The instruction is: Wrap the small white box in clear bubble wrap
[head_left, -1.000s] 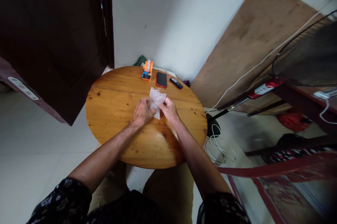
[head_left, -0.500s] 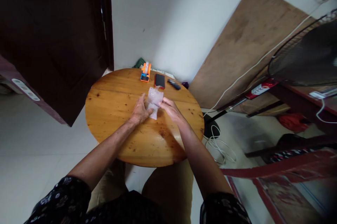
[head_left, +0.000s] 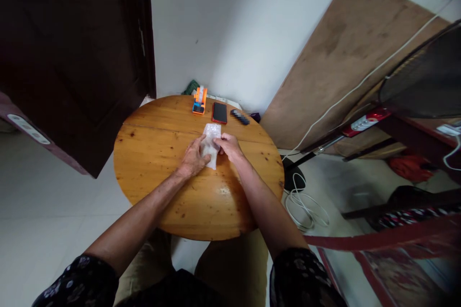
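Plastic wrap sits between your hands over the table — likely light, soft and slippery. Your right hand pinches its right edge; your left hand lies along the left, thumb touching, its grip unclear. Hold the edges — crushing seems easy.

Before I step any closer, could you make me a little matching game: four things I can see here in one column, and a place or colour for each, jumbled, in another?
Things
1. Bubble wrap
2. Tape dispenser
3. Smartphone
4. Pedestal fan

Places and colours
A. Dark face with a red edge
B. On the floor, right of the wooden table
C. Between the left hand and right hand, touched by both
D. Orange and blue

Right pairs: 1-C, 2-D, 3-A, 4-B
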`<state>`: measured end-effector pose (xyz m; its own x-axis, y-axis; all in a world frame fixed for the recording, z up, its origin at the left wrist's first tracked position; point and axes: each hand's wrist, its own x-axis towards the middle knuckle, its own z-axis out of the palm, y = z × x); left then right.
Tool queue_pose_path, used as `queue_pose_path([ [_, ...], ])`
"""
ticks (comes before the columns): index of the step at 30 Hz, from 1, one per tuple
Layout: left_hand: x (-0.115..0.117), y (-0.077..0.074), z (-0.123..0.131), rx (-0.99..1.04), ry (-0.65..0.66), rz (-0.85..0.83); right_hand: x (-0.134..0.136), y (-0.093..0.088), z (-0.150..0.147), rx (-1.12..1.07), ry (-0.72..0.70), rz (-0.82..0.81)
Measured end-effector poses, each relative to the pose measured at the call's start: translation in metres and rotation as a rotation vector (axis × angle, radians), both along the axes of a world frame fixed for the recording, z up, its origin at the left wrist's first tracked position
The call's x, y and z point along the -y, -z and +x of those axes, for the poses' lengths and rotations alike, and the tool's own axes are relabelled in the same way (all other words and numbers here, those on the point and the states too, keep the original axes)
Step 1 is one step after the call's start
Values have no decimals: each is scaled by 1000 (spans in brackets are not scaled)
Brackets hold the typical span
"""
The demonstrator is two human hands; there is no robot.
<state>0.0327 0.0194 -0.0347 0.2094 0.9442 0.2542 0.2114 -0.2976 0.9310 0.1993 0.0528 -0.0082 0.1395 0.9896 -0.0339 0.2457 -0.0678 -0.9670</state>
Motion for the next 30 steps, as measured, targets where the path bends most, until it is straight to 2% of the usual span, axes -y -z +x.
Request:
queue_pose_path([
  [3, 2, -3, -1, -101, -26, -4, 1, -1, -4, -64, -7, 15],
  [7, 8, -8, -2, -165, -13, 113, 2, -6, -10, -144, -76, 58],
  [10, 10, -9, -1, -201, 6, 168, 0, -8, -12, -140, -68, 87],
  [14, 9, -10, 0, -232, -24, 114, 1, -10, -15, -143, -16, 108],
  [17, 7, -12, 1, -246, -53, 63, 10, -14, -15, -139, -35, 130],
  [21, 6, -12, 0, -219, -103, 11, 28, -18, -13, -19, -79, 225],
  [26, 2, -7, 0, -94, -223, -34, 43, -14, -8, 187, -143, 281],
  [30, -2, -7, -5, 13, -103, 0, 56, -16, -6, 309, -237, 328],
])
